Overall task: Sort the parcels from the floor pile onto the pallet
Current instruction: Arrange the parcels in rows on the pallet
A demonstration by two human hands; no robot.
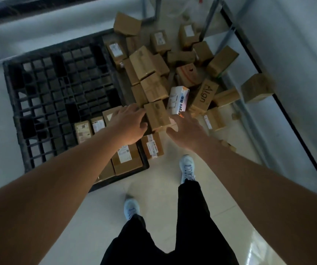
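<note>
At frame centre, both hands reach toward a brown box [158, 116] at the pile's [173, 73] near edge: left hand [130, 124] with fingers spread beside its left side, right hand [187, 131] with fingers spread just right of it. Left of the pile lies the black pallet [58, 88], with several labelled parcels [96, 127] along its lower-right corner.

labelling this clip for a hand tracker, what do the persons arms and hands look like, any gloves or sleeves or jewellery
Both arms are bare to the frame's edge: no sleeves show. The left hand and right hand wear no gloves, and no ring, watch or wristband shows on the sides facing the camera. No markings show, though the frame is slightly blurred.
</note>
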